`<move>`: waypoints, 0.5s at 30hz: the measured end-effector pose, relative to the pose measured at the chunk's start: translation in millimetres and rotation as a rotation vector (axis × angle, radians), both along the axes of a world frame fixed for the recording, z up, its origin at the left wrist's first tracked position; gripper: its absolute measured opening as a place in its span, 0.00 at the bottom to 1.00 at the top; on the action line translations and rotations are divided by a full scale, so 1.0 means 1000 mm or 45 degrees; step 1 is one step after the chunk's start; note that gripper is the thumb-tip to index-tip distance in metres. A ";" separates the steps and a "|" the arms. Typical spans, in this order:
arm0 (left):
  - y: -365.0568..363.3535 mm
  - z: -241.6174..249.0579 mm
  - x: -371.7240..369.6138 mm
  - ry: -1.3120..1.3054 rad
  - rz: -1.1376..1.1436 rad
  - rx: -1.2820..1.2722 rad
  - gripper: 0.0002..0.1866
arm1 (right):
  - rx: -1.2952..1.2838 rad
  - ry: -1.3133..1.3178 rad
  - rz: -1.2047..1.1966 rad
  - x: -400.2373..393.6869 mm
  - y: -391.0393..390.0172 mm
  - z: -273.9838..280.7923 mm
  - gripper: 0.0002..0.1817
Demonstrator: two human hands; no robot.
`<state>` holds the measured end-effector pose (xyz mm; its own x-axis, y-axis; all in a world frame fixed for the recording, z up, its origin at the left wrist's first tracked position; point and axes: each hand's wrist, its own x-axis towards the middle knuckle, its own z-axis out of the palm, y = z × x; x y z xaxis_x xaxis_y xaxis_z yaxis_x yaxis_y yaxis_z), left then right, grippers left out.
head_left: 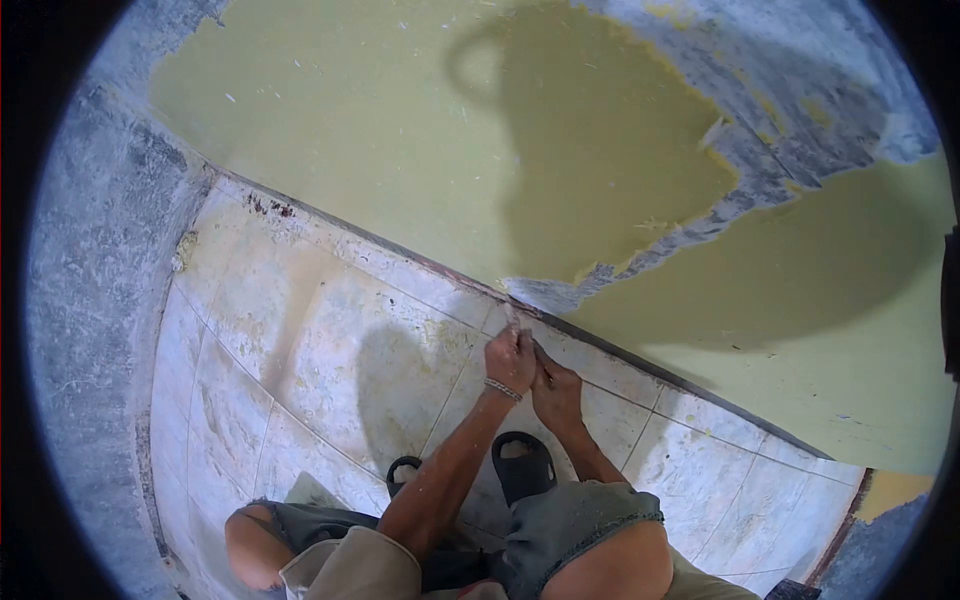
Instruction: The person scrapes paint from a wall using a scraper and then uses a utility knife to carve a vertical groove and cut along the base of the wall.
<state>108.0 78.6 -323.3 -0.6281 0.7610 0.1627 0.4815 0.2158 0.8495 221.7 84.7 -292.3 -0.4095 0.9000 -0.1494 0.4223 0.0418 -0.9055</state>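
My left hand (511, 361), with a braided bracelet at its wrist, is closed close to the foot of the wall. What it grips is mostly hidden; only a pale, thin tip (512, 314) shows beyond the fingers, near the wall's bottom edge. Closed as well, my right hand (556, 393) is pressed against the left one from the right side, and I cannot make out what is in it. Yellow-green paint (400, 130) covers much of the wall in front. A bare grey strip (650, 255) runs through the paint down to a point just above my hands.
White floor tiles (340, 350) with dusty stains and paint flecks lie below the wall. A bare grey wall (90, 300) rises on the left. My sandalled feet (522, 468) and bent knees are close beneath my arms. Shadows fall across the painted wall.
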 end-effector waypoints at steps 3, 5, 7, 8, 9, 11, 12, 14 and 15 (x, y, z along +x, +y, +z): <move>0.002 0.008 0.009 0.070 -0.006 0.046 0.06 | 0.014 -0.030 0.012 -0.004 0.007 -0.001 0.18; 0.008 0.004 -0.008 -0.006 0.013 -0.018 0.06 | 0.015 -0.056 0.030 -0.007 0.012 -0.011 0.18; 0.004 -0.004 -0.012 -0.077 0.043 -0.094 0.05 | 0.150 0.263 -0.001 -0.021 0.008 -0.021 0.18; 0.002 -0.005 -0.006 0.010 0.034 0.009 0.06 | 0.145 0.259 0.003 -0.016 0.004 -0.021 0.18; 0.005 -0.002 -0.003 0.107 0.024 0.123 0.06 | 0.187 0.234 -0.027 -0.010 0.003 -0.015 0.18; 0.009 0.005 -0.006 0.113 0.045 0.113 0.07 | 0.234 0.215 -0.057 -0.015 0.010 -0.007 0.18; 0.010 0.004 -0.014 0.110 0.046 0.049 0.08 | 0.163 -0.005 0.017 -0.020 0.014 -0.004 0.18; 0.005 0.000 -0.011 0.081 0.047 -0.029 0.08 | 0.075 -0.248 0.097 -0.021 0.013 -0.008 0.18; 0.002 -0.001 -0.007 0.061 0.041 -0.019 0.08 | 0.094 -0.143 0.075 -0.022 0.010 -0.010 0.18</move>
